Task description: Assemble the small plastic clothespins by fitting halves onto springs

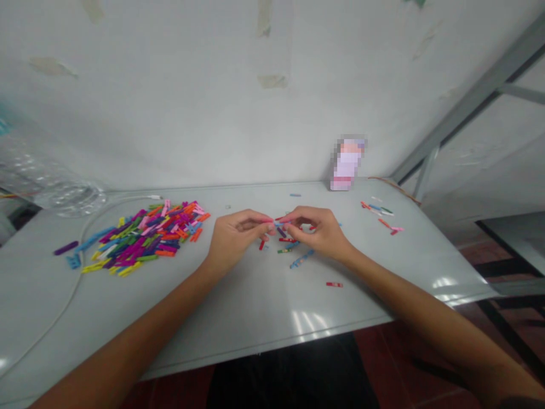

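My left hand [239, 234] and my right hand [317, 230] meet over the middle of the table, thumb and forefinger pinched in each. Between the fingertips is a small light-blue clothespin [278, 224], mostly hidden by them. Under and around the hands lie several loose small clothespins and clothespin pieces: a red piece [287, 240], a green one [284, 250], a blue one [301, 259] and, nearer the front, another red one [334, 284]. To the left of my left hand is a heap of colourful small clothespins [149, 233].
A clear plastic bottle [55, 176] lies at the back left, beside a white cable [70, 301] curving across the table [238, 324]. Against the wall leans a blurred-out phone-like object [348, 163]. More small pieces [377, 209] lie at the right. A metal frame [472, 102] rises there.
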Motion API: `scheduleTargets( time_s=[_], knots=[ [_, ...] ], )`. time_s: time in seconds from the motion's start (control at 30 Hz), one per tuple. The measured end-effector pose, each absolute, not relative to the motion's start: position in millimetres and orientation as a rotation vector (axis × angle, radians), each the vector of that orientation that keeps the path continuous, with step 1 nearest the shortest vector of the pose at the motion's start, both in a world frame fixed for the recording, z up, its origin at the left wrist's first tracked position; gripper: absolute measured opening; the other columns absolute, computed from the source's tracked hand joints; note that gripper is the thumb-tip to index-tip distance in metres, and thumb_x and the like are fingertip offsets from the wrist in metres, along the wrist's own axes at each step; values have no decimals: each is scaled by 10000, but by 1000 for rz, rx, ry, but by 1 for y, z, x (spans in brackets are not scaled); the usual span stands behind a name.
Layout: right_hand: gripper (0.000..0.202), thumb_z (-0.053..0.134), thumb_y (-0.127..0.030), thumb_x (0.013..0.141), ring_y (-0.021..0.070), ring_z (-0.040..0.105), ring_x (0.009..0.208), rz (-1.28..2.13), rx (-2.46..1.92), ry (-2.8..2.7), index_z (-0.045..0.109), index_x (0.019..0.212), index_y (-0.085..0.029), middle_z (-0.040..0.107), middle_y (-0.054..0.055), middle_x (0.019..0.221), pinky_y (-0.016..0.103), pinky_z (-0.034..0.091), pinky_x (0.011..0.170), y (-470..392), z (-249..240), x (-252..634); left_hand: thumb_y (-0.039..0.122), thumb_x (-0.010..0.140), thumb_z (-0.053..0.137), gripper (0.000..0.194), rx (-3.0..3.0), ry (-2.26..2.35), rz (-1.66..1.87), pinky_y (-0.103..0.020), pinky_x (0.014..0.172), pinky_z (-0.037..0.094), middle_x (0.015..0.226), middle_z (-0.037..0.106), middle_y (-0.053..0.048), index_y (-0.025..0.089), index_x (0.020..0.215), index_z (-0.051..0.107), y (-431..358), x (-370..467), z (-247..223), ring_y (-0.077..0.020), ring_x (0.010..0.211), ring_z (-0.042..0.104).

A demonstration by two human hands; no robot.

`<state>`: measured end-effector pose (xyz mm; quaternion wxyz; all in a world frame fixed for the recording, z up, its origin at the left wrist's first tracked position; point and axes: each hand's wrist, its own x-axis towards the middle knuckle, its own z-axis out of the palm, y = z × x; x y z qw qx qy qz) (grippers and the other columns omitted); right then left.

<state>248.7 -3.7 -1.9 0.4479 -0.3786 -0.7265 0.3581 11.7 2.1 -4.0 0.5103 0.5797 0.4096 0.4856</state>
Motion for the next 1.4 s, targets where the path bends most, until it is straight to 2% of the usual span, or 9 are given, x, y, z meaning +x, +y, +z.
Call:
scheduleTargets(
  time_s=[0.17,0.3,0.43,0.73,0.9,1.13,1.4],
  knots=[
    [301,933,-494,900,207,783,801,1044,-985,-1692,902,1058,-239,860,51,916,349,655,736,-4,-2,247,435,797,1003,315,1401,987,1183,-372,693,722,819,857,-71,182,898,845,1,12,-3,-257,742,835],
    [268,934,-470,908,205,800,803,1093,-1001,-1640,919,1035,-234,880,61,926,341,665,741,-6,-3,247,405,783,1019,323,1375,960,1188,-354,703,715,830,863,-64,178,941,854,-1,13,-3,-237,722,829],
    [289,949,-463,893,208,828,806,1170,-985,-1578,916,1045,-220,881,59,897,341,695,766,-9,-2,245,359,793,1013,268,1361,937,1218,-324,691,702,817,860,-59,175,903,853,-2,15,-5,-216,709,818],
    [196,898,-389,957,184,816,762,900,-983,-1690,922,1042,-214,896,65,938,291,660,702,-12,1,242,246,800,979,136,1358,910,1229,-249,610,661,791,855,-60,175,848,873,-3,15,0,-196,677,814],
    [147,886,-350,966,180,814,740,762,-953,-1712,920,1016,-217,898,67,941,280,664,680,-16,1,237,217,822,943,83,1435,912,1214,-238,677,680,780,852,-49,173,837,875,-2,11,4,-175,678,814],
    [126,875,-326,977,166,807,714,738,-890,-1707,914,1017,-213,894,60,921,265,657,668,-20,-2,233,248,833,955,136,1512,853,1165,-256,617,659,738,832,-61,150,827,862,-2,8,11,-196,661,797],
    [121,884,-325,970,163,815,712,823,-869,-1697,911,1014,-216,885,43,875,246,661,649,-22,3,232,292,829,982,176,1500,776,1114,-236,623,648,711,816,-46,162,807,866,3,3,12,-163,606,767]
  ],
)
